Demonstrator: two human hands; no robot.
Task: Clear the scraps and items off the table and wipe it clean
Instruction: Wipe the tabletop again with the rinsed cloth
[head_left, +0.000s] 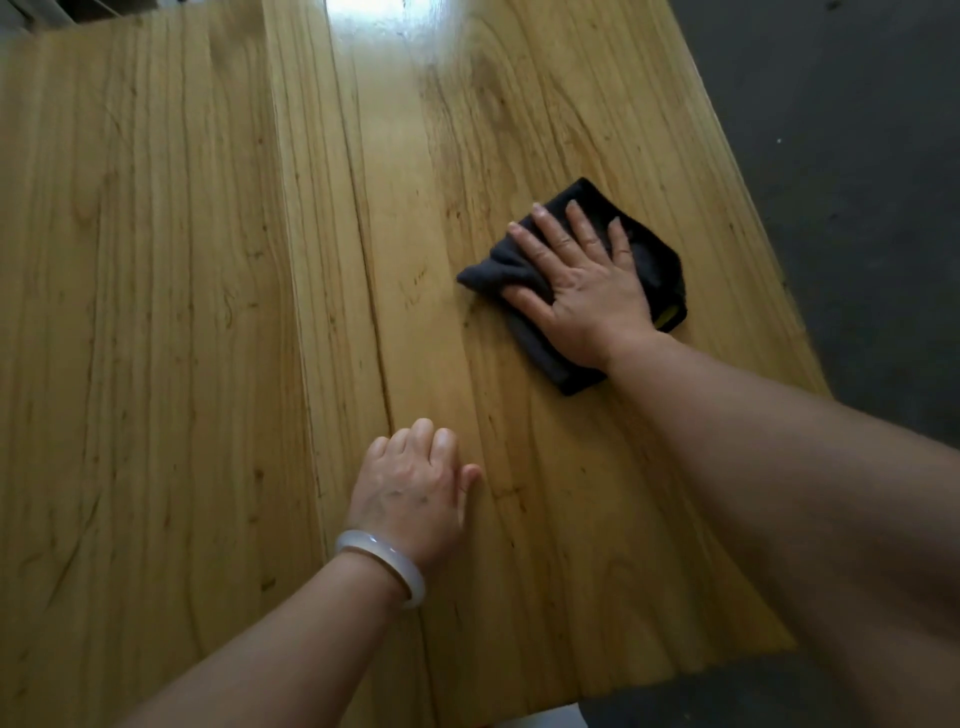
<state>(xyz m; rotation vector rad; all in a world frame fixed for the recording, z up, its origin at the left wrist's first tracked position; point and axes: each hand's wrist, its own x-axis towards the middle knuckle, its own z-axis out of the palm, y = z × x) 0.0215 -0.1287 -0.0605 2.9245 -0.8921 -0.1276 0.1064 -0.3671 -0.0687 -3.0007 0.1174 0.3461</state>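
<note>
A folded dark grey cloth (655, 260) with a small yellow patch at its near right corner lies on the wooden table (182, 312), towards the right side. My right hand (582, 286) presses flat on the cloth with its fingers spread and straight. My left hand (415, 488) rests on the bare wood nearer to me, fingers bent at the knuckles and fingertips on the surface, holding nothing. A pale bangle (384, 566) sits on that wrist.
The table's right edge (753, 218) runs diagonally, with dark grey floor (857, 156) beyond it. The near edge shows at the bottom right. A seam between planks (363, 260) runs down the table. Light glares off the far end (389, 21).
</note>
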